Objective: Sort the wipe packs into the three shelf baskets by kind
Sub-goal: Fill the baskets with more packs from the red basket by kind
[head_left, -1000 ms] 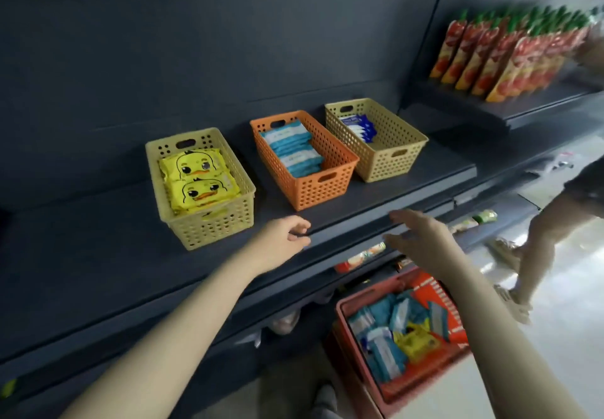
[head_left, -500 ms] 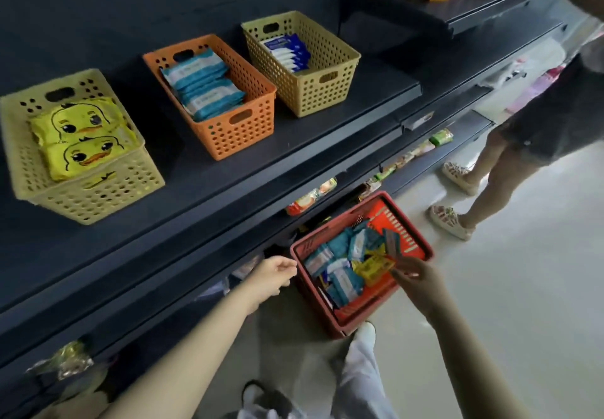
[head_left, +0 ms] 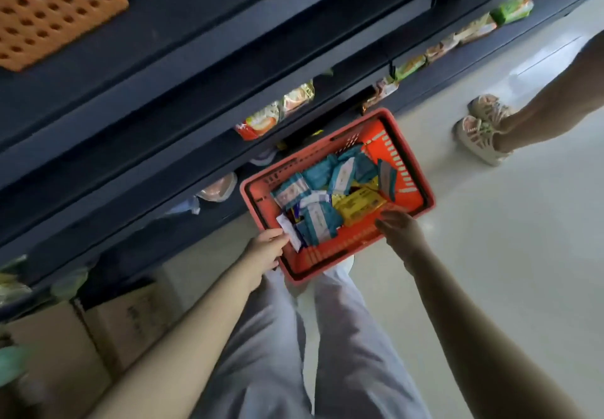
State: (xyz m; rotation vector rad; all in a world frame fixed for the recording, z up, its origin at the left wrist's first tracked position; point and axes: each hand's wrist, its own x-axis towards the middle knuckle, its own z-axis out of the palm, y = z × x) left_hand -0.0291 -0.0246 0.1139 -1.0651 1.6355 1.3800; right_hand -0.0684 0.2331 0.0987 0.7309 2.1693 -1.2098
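Counted: one red basket point(head_left: 408, 170) on the floor point(head_left: 506, 255), one orange shelf basket point(head_left: 49, 10) at the top-left corner of the view, and your two hands. The other shelf baskets were out of frame.

Contents of the red basket, a loose pile:
- teal-and-white packs point(head_left: 318, 173): about six; the overlap made the count unsure
- yellow packs point(head_left: 359, 203): two as far as I could tell, toward the basket's near-right side
- one white pack point(head_left: 289, 232), standing on edge in the near-left corner
- a small dark-blue pack point(head_left: 295, 214) just beside it, mostly buried

Your left hand point(head_left: 266, 248) sat at the near-left corner of the red basket, fingers loosely bent, fingertips against the white pack. I could not tell whether they pinched it or only touched it.

Your right hand point(head_left: 398, 229) hovered over the near-right rim, fingers spread and relaxed, holding nothing, tips just short of the yellow packs.

The red basket stood near the base of the dark shelf point(head_left: 196, 26), in front of your light trousers point(head_left: 261, 353). The orange shelf basket's contents were not visible.

Lower shelves carried a row of snack packs point(head_left: 277, 115). Two cardboard boxes point(head_left: 124, 327) sat on the floor to the left. Another person's sandalled feet point(head_left: 480, 128) stood at the right edge.
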